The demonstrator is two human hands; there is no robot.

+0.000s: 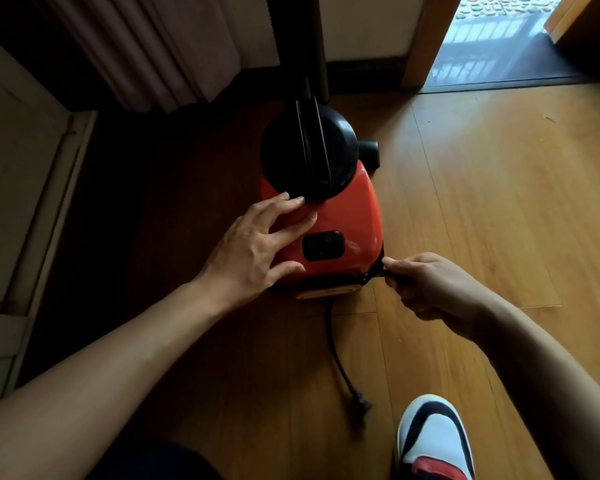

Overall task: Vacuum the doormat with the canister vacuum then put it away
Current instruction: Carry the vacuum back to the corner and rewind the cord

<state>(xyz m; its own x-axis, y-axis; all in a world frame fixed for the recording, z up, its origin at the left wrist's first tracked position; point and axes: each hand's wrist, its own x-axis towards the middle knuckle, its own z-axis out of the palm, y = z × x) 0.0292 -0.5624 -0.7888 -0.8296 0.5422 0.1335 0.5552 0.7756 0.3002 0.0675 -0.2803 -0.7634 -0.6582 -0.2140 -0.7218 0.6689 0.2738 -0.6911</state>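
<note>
Head: vacuum [347, 216] beneath left hand [253, 251], perhaps against right hand [430, 289].

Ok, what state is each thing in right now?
Vacuum: standing on the floor.
Left hand: open, resting on the vacuum.
Right hand: pinching a black piece at the vacuum's side.
Cord: trailing on the floor, unplugged.
Door: open.

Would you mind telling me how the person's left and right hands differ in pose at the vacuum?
The left hand lies open, fingers spread, on top of the orange vacuum; the right hand is curled, pinching a black piece at its rear corner. The left hand rests on the body, the right hand beside it. Both touch the vacuum.
</note>
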